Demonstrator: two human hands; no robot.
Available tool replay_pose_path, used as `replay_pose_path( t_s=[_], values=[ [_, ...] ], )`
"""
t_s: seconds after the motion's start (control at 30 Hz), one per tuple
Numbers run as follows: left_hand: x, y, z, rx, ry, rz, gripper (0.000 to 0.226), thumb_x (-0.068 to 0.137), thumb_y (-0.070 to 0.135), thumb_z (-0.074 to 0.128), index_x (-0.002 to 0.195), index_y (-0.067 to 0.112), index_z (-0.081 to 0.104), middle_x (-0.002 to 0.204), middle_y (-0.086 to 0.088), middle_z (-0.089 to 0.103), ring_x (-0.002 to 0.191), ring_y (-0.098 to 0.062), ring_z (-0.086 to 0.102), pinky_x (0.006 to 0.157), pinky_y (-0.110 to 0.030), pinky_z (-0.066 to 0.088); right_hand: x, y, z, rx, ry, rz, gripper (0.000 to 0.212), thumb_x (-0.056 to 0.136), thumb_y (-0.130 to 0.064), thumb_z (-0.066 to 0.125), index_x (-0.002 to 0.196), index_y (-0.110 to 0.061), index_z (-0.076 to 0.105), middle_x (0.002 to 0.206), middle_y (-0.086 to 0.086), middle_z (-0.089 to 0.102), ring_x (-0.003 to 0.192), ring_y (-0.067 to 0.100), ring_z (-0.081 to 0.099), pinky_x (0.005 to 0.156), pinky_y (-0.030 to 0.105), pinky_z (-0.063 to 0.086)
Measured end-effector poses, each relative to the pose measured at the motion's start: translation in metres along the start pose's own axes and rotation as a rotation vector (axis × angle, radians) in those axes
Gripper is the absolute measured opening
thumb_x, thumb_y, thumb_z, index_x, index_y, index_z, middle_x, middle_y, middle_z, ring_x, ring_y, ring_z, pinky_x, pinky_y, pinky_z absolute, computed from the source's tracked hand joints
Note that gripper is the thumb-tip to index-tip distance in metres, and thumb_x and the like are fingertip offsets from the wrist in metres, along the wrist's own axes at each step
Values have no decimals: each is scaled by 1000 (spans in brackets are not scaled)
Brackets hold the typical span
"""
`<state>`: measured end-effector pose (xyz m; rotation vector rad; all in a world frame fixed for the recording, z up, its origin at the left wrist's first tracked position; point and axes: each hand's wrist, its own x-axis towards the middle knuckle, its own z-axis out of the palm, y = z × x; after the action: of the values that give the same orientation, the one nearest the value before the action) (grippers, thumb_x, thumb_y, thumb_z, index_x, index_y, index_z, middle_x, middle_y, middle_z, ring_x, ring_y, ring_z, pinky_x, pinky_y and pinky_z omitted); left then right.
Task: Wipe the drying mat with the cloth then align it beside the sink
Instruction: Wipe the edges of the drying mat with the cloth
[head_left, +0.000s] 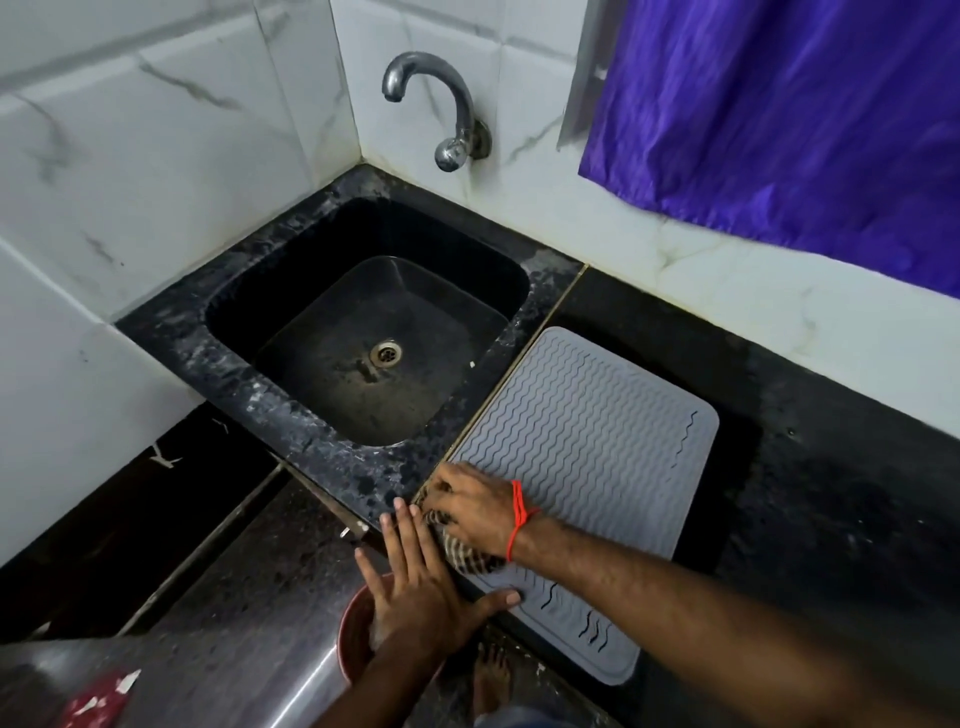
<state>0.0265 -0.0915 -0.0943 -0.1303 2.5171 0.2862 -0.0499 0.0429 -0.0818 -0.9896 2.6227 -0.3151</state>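
Counter: mat edge abuts sink rim.

White marble-veined wall tiles meet at a corner; a purple curtain hangs above the black table's far edge, perhaps covering a window.

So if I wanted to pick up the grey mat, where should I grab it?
Probably the near corner of the drying mat, coming from the front. That corner pokes out past the counter edge, so fingers can slip under and pinch it there. The rest lies flat, hard to get under. The sink-side edge is busy: the right hand holds the cloth there, and the left hand rests flat.
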Motion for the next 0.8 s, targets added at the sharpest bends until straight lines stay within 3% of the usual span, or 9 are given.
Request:
replay_pose_path(
  t_s=[0.07,0.2,0.33,0.5,0.63,0.8],
  values=[
    [3,2,-3,-27,-47,-11,162,33,115,8,142,6,-43,145,-8,-58,133,-26,-55,109,-68,-27,22,6,-13,15,139,-33,29,89,-16,59,117,-14,62,117,9,51,108,24,50,90,38,47],
    [7,4,-11,-80,-152,-35,165,26,116,18,133,13,-53,137,-2,-65,127,-23,-60,104,-73,-28,35,54,-41,59,263,49,19,85,-15,64,103,-13,69,108,10,55,99,25,53,84,39,49],
    [8,5,-16,-119,-225,-59,167,21,115,28,128,18,-57,131,2,-69,125,-21,-60,104,-75,-24,47,138,-71,80,363,318,22,87,-14,62,107,-18,70,115,5,55,109,22,51,96,32,44],
    [11,7,-17,-147,-260,-91,171,19,114,35,130,21,-56,130,6,-69,126,-20,-59,105,-72,-24,61,221,-102,125,387,577,26,84,-5,60,108,-10,70,111,19,50,106,35,54,102,36,41],
    [11,9,-21,-122,-255,-89,169,22,114,32,131,19,-55,132,4,-68,127,-21,-58,106,-73,-22,64,254,-120,169,436,705,23,84,-3,62,106,-7,68,111,26,49,101,42,55,97,36,43],
    [13,7,-21,-115,-260,-99,169,19,114,32,128,22,-58,130,6,-69,122,-18,-63,106,-73,-22,26,275,-117,225,544,800,25,84,-2,64,108,-4,68,113,27,51,104,43,55,102,38,42]
  ],
)
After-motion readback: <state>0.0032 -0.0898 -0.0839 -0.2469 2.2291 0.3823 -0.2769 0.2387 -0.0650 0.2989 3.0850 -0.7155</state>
